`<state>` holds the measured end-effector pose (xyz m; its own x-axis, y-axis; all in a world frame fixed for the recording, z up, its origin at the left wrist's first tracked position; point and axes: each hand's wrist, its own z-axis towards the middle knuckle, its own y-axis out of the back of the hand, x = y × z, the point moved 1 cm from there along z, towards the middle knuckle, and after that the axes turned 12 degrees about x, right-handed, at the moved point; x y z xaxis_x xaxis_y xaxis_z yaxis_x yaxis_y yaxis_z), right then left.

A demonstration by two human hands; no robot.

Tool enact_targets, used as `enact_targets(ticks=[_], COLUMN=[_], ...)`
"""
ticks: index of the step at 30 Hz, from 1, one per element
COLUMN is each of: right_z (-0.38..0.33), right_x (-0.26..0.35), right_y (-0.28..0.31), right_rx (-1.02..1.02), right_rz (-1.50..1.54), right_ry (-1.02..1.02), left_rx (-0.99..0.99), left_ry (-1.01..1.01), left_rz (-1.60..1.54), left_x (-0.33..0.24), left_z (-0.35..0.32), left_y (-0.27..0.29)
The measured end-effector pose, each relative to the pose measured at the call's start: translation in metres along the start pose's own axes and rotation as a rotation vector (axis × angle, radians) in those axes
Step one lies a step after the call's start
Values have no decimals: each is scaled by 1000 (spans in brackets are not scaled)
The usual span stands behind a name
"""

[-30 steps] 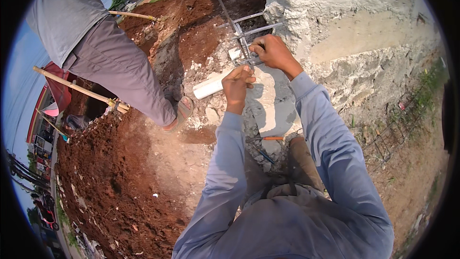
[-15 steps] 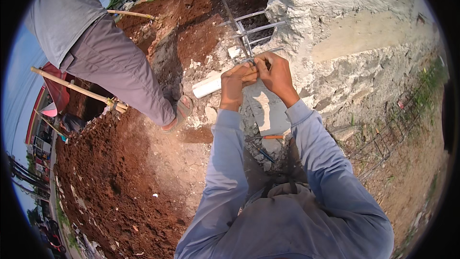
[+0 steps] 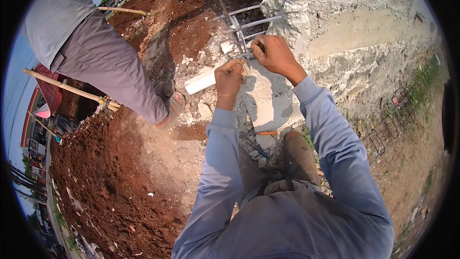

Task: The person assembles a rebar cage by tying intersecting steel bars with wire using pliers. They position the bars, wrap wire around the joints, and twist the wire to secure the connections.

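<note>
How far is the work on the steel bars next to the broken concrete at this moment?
Done: the concrete wall is broken open and the steel bars stand bare, with rubble below. In hand: the left hand and right hand both grip at one bar crossing. Left: the other crossings; whether they are tied I cannot tell.

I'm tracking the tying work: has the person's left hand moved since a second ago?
Yes. The left hand has risen from beside the white pipe piece toward the steel bars, closing on the right hand.
</note>
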<state>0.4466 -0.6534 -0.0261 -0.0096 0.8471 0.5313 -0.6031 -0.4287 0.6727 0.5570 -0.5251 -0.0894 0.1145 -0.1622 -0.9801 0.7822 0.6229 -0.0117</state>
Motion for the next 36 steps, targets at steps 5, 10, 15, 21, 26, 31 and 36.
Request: enact_targets(ticks=[5,10,15,21,26,31,36], right_z=[-8,-34,-38,-17,-17,-22,-22], right_x=[7,12,8,33,26,20,25], right_y=[-6,-38,-30,-23,-41,-59,-60], right_rx=[7,-193,-88,83,-94,-291,-265], right_rz=[25,227,238,-149,-121,182,894], right_ry=[-74,-117,-51,-241,-249,-321,-568], left_rx=[23,80,45,68,103,-41,294], left_ry=[101,146,179,163,116,-200,-231], left_rz=[-102,-309,-236,-227,-215,-80,-126], left_x=[-8,-11,-16,-8,1,5,9], left_z=[-3,-3,-3,2,6,8,30], left_y=[-1,0,-3,3,11,13,15])
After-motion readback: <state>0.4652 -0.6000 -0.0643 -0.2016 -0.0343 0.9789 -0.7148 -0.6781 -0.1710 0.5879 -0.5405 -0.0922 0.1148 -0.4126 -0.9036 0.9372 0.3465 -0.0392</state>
